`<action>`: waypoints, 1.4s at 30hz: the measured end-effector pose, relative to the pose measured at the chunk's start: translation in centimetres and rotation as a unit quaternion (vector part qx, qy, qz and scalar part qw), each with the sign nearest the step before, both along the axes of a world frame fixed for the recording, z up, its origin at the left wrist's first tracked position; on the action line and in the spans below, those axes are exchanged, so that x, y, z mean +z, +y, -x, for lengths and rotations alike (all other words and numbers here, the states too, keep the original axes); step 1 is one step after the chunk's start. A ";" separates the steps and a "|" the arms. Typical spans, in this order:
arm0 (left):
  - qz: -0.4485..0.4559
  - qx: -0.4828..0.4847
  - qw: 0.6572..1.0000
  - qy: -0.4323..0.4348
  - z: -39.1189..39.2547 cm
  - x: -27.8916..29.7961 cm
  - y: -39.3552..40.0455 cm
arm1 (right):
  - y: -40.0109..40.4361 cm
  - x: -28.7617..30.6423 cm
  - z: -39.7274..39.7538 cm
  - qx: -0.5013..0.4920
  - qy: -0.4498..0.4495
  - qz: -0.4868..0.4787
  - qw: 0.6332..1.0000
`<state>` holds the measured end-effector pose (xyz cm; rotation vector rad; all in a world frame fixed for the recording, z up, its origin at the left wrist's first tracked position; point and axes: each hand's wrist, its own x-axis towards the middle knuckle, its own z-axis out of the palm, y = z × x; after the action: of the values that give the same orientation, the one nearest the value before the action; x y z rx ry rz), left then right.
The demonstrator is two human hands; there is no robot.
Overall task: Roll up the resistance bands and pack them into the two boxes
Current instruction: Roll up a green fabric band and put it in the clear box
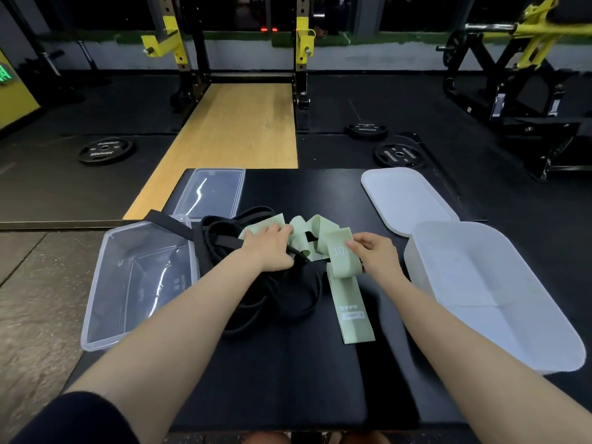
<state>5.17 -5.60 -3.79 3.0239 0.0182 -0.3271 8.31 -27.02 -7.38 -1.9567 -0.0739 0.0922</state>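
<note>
Green band [323,241] and black bands [256,283] lie tangled mid-worktop [288,379], unrolled, both boxes (clear box [105,299], white box [512,315]) empty; right hand [378,254] pinches the green, left hand [272,248] presses loosely.

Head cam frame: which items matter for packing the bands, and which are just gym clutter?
Job:
- green band, pinched by right hand
- black bands, under left hand
- clear box and clear lid
- white box and white lid

Lying about:
- weight plates
- squat rack
- wooden platform
</note>
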 end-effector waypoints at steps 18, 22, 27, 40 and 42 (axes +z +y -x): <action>-0.195 -0.172 0.964 -0.049 -4.5 -3.6 -4.5 | -1.6 -1.8 -0.6 -0.030 0.005 -0.001 1.000; -0.167 -0.163 0.971 -0.051 -4.1 -3.4 -5.1 | -1.5 -1.9 -0.6 -0.037 0.006 -0.007 0.999; -0.186 -0.123 0.974 -0.047 -2.7 -2.7 -4.2 | -0.9 -1.4 -0.6 -0.048 0.002 0.006 0.999; -0.315 -0.003 0.949 0.013 -1.4 -2.9 -3.4 | 1.3 -1.0 -2.4 -0.034 0.003 0.059 0.998; -0.307 0.009 0.952 0.011 -1.4 -3.3 -3.2 | 1.6 -0.7 -3.3 -0.030 0.004 0.075 0.997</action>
<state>6.59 -8.78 -7.04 3.6320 0.1816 -0.4194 11.62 -25.41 -8.08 -2.1063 -0.0035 0.0669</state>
